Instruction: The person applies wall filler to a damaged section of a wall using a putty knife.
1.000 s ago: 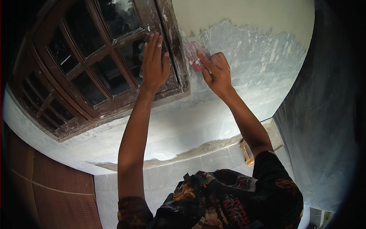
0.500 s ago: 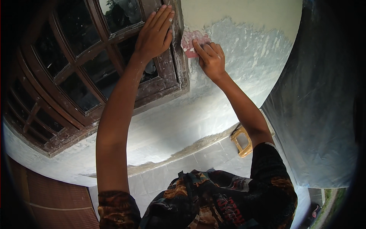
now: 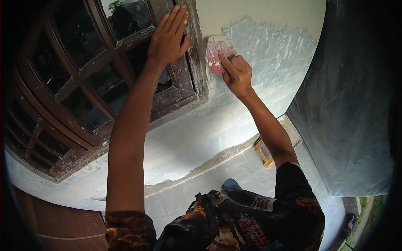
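My left hand (image 3: 166, 39) lies on the brown wooden window frame (image 3: 186, 67), near its right edge, with fingers stretched out and pointing up. My right hand (image 3: 238, 73) grips a pink flat scraper (image 3: 214, 58), its surface smeared with pale putty and my index finger pressed on it. The scraper is against the wall (image 3: 268, 50) just right of the frame, over rough grey-white patching below smoother cream paint.
Below are a grey tiled floor (image 3: 220, 171), my foot (image 3: 230, 185) and a yellowish stool (image 3: 268, 163) partly hidden by my right arm. Translucent plastic sheeting (image 3: 347, 125) hangs at the right. A brown woven panel (image 3: 63, 221) is at lower left.
My left hand has moved up along the frame. The scraper went up, then slightly down and to the right in the picture. The view has shifted, showing more floor and my foot.
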### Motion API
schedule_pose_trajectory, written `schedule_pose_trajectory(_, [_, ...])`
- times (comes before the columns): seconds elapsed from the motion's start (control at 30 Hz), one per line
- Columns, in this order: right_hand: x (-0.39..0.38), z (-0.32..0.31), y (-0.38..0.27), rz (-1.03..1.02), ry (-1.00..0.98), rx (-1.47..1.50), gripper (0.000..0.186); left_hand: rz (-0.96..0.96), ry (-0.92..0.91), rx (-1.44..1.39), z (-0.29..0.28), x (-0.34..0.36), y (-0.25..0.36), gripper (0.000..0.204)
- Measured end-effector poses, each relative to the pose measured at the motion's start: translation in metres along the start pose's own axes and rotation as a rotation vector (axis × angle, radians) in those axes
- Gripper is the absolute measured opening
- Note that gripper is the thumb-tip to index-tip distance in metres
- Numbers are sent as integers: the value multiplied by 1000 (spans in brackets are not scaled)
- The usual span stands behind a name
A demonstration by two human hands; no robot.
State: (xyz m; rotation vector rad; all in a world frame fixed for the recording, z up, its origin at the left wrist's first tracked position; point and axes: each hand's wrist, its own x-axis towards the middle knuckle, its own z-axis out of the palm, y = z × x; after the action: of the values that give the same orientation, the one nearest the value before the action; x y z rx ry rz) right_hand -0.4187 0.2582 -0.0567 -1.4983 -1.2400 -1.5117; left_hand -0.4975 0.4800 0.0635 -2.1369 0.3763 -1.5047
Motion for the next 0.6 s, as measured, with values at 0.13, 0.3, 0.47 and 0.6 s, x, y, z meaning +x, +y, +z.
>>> schedule_pose_trajectory(0.13, [8, 19, 12, -30, 18, -38, 68, 0, 9, 14, 2, 2, 0, 61])
schedule_pose_trajectory(0.3, [-53, 25, -5, -2, -94, 13, 67, -2, 37, -45, 3, -3, -3, 62])
schedule_pose_trajectory(0.47, [-26, 8, -11, 19, -30, 32, 72, -3, 22, -26, -1, -4, -2, 62])
schedule_pose_trajectory(0.6, [21, 17, 0, -10, 37, -24, 69, 7, -4, 41, -1, -2, 1, 62])
